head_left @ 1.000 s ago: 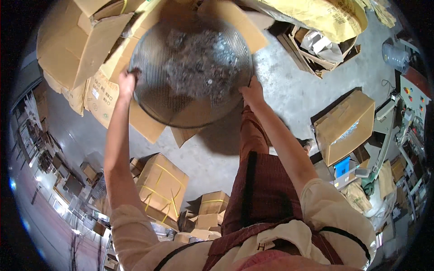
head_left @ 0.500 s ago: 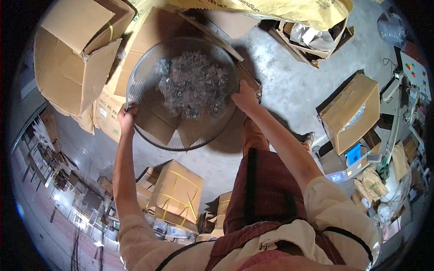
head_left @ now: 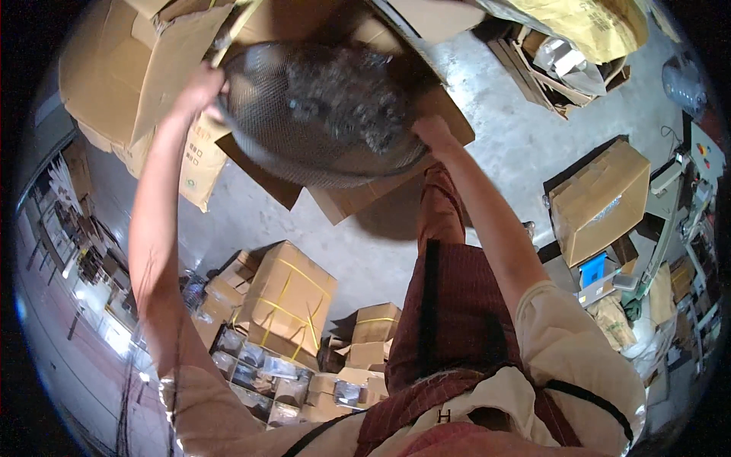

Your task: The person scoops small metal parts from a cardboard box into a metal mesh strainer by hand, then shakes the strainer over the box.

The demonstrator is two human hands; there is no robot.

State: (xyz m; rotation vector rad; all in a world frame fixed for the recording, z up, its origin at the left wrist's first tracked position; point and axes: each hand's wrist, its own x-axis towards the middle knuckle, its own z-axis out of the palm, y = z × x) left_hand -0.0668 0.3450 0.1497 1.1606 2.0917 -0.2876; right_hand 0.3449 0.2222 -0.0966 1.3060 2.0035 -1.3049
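A large round mesh sieve (head_left: pixel 263 129) hangs between my two hands, tilted and slightly blurred. In it lies a pile of small dark grey pieces (head_left: pixel 346 99), too blurred to name. My left hand (head_left: pixel 202 93) is closed on the sieve's left rim. At the right rim my right hand (head_left: pixel 434 134) is wrapped round the edge. An open cardboard box (head_left: pixel 354 202) is under the sieve, its flaps spread out on the near side; the sieve hides most of its inside.
A large open carton (head_left: pixel 106 91) stands at the far left beside a printed sack (head_left: pixel 199 164). Strapped boxes (head_left: pixel 289 297) sit near my left side. To the right are a taped carton (head_left: pixel 601 202) and a box of scraps (head_left: pixel 563 72). My leg (head_left: pixel 442 206) is close to the open box.
The sieve has moved away from me over the open box and tipped. My left hand has gone up and farther out; the pieces have shifted toward the sieve's far right side.
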